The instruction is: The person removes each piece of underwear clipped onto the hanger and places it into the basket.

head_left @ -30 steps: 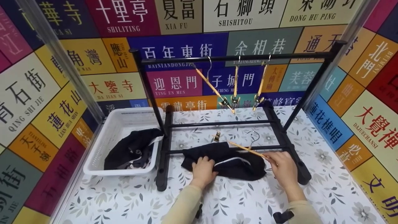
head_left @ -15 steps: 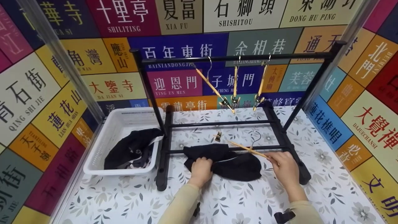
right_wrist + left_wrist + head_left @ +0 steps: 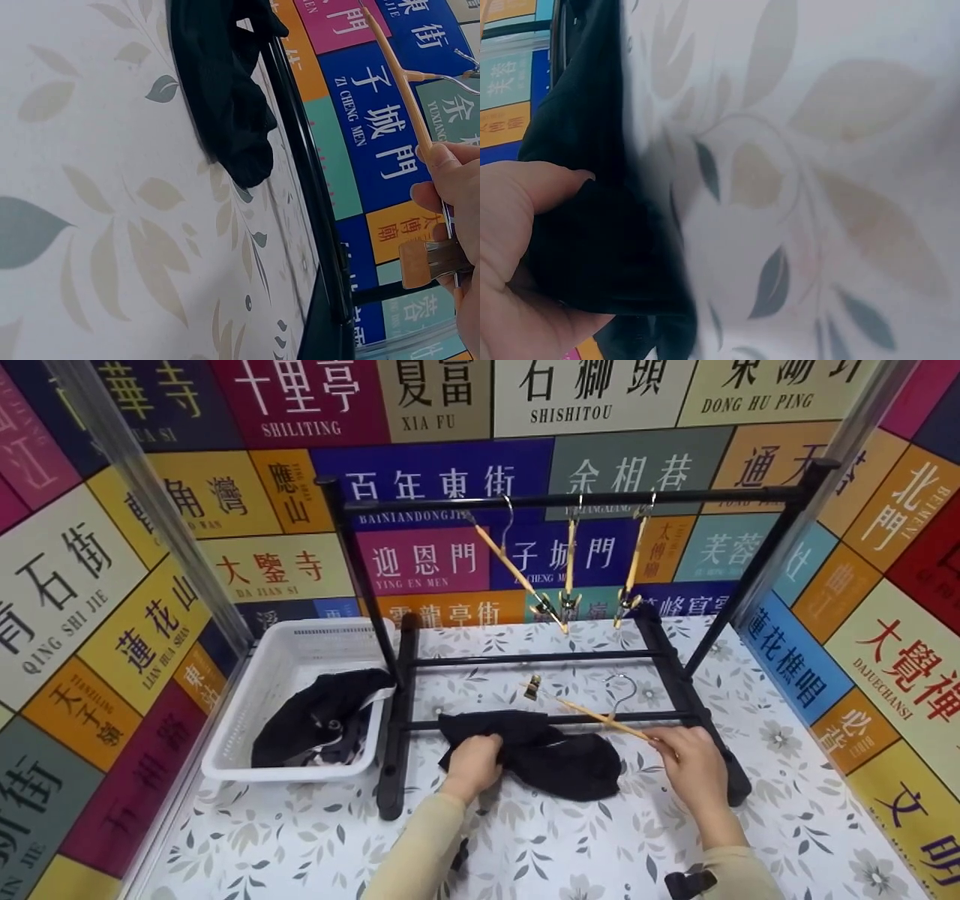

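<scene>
My left hand [image 3: 472, 765] grips a bunched black garment [image 3: 574, 769] at its left part; in the left wrist view the thumb lies over the dark cloth [image 3: 592, 247] and the fingers are under it. The garment lies across the front lower bar of the black rack. To its right, my right hand [image 3: 694, 769] pinches one end of a wooden clip hanger [image 3: 600, 716] with a metal hook, held apart from the cloth. A metal clip [image 3: 442, 260] on the hanger shows beside the fingers in the right wrist view. The hanger's other clip [image 3: 532, 688] is near its far end.
The black rack [image 3: 570, 500] stands on a flower-patterned table, with 3 wooden clip hangers [image 3: 570, 562] hanging from its top bar. At left a white basket [image 3: 225, 720] holds dark clothes [image 3: 322, 720]. Panels with printed place names enclose the table.
My left hand has shifted left, and the garment's right end has drawn away from my right hand. The hanger has moved slightly to the right with my right hand.
</scene>
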{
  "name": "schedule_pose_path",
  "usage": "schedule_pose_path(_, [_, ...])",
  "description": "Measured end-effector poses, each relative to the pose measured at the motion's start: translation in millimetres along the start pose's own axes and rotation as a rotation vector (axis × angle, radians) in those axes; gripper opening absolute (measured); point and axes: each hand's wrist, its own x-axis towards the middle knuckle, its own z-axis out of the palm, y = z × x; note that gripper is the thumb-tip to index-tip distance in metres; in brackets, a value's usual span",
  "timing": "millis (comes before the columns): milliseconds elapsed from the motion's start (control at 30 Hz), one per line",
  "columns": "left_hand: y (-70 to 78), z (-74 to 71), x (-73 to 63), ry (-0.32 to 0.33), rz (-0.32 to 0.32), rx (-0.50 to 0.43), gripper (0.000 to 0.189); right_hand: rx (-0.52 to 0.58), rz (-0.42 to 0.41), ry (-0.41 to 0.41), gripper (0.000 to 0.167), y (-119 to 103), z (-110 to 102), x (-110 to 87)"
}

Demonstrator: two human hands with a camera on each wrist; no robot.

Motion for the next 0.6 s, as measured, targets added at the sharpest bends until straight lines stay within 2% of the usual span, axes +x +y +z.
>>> schedule_pose_path(233, [-7.6, -18.5, 1.7, 0.062, 0.059, -0.024, 0.022, -0.007, 0.017, 0.0, 0.021, 0, -1, -0.1])
schedule_pose_path(433, [-11.3, -37.2, 1.9, 0.132, 0.096, -0.024, 0.015, -0.004, 0.004, 0.018, 0.021, 0, -3, 1.2])
schedule_pose_path(600, [-15.4, -52.1, 3.2, 0.186, 0.106, -0.053, 0.015, -0.003, 0.02, 0.015, 0.021, -1, -4, 1.7])
